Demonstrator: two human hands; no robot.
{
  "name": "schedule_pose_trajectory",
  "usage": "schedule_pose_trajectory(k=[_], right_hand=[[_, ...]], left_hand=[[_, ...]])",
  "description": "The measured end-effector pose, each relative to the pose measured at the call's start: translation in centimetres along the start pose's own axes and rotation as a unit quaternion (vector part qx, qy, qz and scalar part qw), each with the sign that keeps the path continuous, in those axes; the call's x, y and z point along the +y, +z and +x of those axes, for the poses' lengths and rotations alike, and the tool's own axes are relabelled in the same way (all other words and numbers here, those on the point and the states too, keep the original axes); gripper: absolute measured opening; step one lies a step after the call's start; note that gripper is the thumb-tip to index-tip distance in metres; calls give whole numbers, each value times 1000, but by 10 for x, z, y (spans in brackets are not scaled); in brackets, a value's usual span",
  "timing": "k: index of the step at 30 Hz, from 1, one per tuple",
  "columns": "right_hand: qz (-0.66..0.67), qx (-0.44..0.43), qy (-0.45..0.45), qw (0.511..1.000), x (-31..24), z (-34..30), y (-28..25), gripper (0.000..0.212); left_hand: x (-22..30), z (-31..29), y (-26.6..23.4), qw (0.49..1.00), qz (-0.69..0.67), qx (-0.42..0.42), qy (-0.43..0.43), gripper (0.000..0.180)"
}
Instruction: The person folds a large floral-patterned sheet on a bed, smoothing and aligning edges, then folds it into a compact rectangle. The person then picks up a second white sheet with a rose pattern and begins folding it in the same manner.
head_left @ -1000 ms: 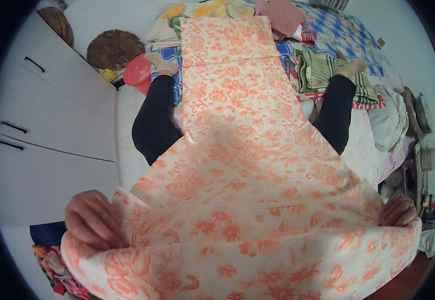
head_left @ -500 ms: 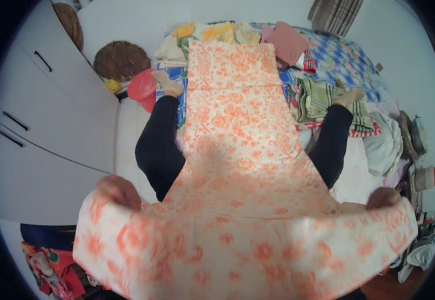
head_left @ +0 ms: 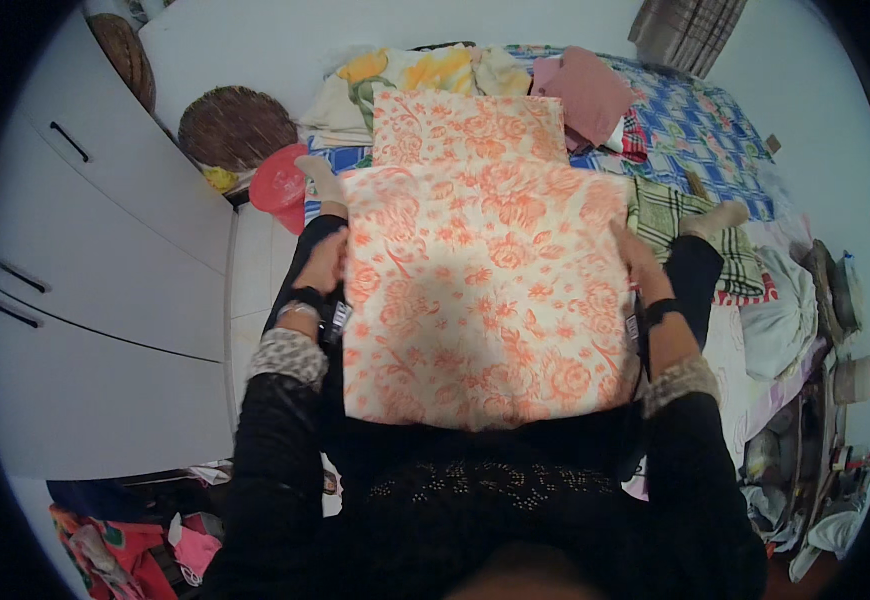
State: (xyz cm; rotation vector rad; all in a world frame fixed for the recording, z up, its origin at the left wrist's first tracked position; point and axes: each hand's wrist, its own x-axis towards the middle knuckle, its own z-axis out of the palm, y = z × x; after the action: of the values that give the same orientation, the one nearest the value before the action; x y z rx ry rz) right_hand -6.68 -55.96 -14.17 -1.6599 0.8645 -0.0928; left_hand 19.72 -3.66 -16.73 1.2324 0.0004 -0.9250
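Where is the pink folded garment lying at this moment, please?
In the head view the pink folded garment lies at the upper right on the blue checked bedspread, just right of the far end of the orange floral cloth and beside the yellow flowered fabric.

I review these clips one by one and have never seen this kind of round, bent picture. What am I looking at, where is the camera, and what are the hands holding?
The picture comes from a wide fisheye camera worn on a person's head, looking down, so straight edges bend near the rim. The black sleeves rising from the lower edge are the person's own arms. The left hand and the right hand each grip a side edge of an orange flowered cloth, folded over and lying across the outstretched legs. Beyond it is a bed with a blue checked cover and heaped clothes, among them a pink garment. White cabinets stand at the left.
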Motion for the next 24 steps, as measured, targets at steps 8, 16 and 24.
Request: schedule_pose_trajectory(k=[8,16,24], right_hand=[[-160,-76,-137,975,137,114,11,41],[-152,-21,-243,958,48,25,32,37],[-62,67,-16,996,88,101,49,44]], left_hand=[[-136,68,-7,912,328,241,40,28],[-137,54,-38,804,572,44,157,30],[-101,72,-25,904,419,26,76,30]])
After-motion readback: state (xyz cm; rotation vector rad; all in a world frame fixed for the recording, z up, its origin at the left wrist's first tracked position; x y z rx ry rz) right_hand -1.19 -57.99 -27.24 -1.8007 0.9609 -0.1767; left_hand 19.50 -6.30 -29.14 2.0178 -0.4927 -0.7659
